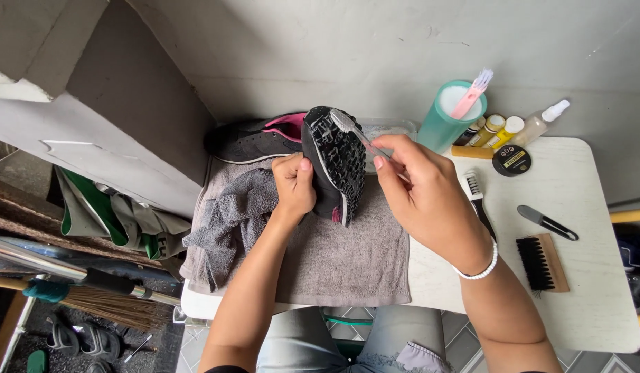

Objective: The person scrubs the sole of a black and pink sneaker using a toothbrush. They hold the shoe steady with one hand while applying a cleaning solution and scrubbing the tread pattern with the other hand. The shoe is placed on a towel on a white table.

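From the head camera, the left hand [293, 185] is clamped on a dark shoe [332, 162], thumb on the edge of the sole and fingers wrapped behind, holding it tipped up with the knobbly tread facing the person. The right hand [420, 186] is pinched shut on the clear handle of a toothbrush [354, 132], whose bristle head rests on the tread near the far end of the shoe. The shoe looks light and fairly stiff through the sole but soft in the upper, so a grip around the middle, as the left hand has it, should steady it best; the thin brush handle looks smooth and likely to twist if held loosely. Under both hands lies a grey towel [347, 266], soft and bunched up just left of the left hand. Beyond the left hand, a second shoe [254, 140] with a pink lining lies on its side against the wall. Beyond the right hand stands a teal cup [444, 121] with a pink brush in it, near enough to be knocked by the elbowing hand, and past it a row of small bottles [503, 130] and a round black tin [511, 160]. To the right of the right wrist, on the white table [582, 304], lie a wooden brush [541, 262] and a small dark tool [547, 222], well apart from the work.
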